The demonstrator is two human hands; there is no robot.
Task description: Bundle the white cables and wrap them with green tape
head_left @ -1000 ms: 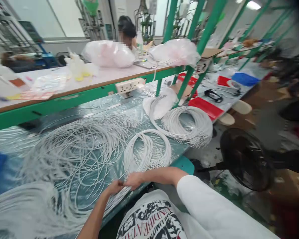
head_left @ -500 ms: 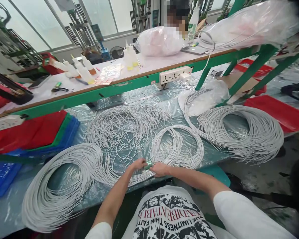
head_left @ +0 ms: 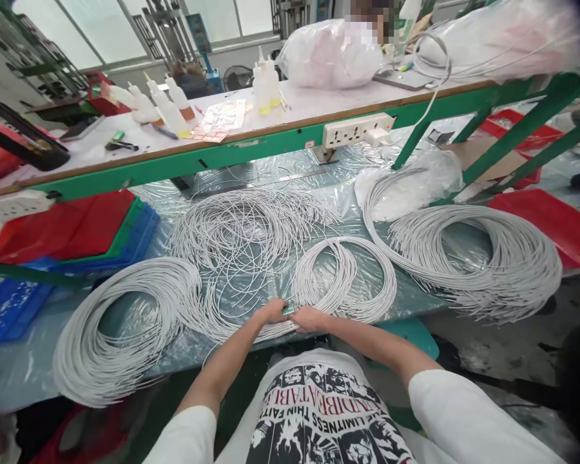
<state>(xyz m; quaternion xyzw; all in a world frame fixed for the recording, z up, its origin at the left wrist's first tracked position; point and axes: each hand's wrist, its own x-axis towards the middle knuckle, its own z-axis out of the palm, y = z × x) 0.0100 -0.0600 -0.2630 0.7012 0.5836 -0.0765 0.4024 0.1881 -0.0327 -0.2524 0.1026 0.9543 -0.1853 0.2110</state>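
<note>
My left hand [head_left: 272, 312] is closed on a small green piece [head_left: 289, 310] at the table's front edge; its exact kind is too small to make out. Just to the right, my right hand [head_left: 310, 319] is pinched close against the same piece, and what lies between its fingertips is hidden. Thin grey-white cables [head_left: 232, 332] run in a bundle under and beside my left hand. Behind my hands lie two smaller overlapping cable coils [head_left: 389, 277]. A loose tangle of cables [head_left: 241, 222] spreads farther back.
Large cable coils lie at left [head_left: 75, 341] and right [head_left: 526, 258]. Stacked red, green and blue trays [head_left: 72, 225] stand at left, a red tray [head_left: 555, 222] at right. A green-edged shelf [head_left: 251, 151] with a power strip [head_left: 357, 131] crosses above, carrying squeeze bottles [head_left: 167, 113].
The camera view has shifted slightly. My hands stay together at the green piece, less of which shows between them. Something at the lower left edge has come into view.
</note>
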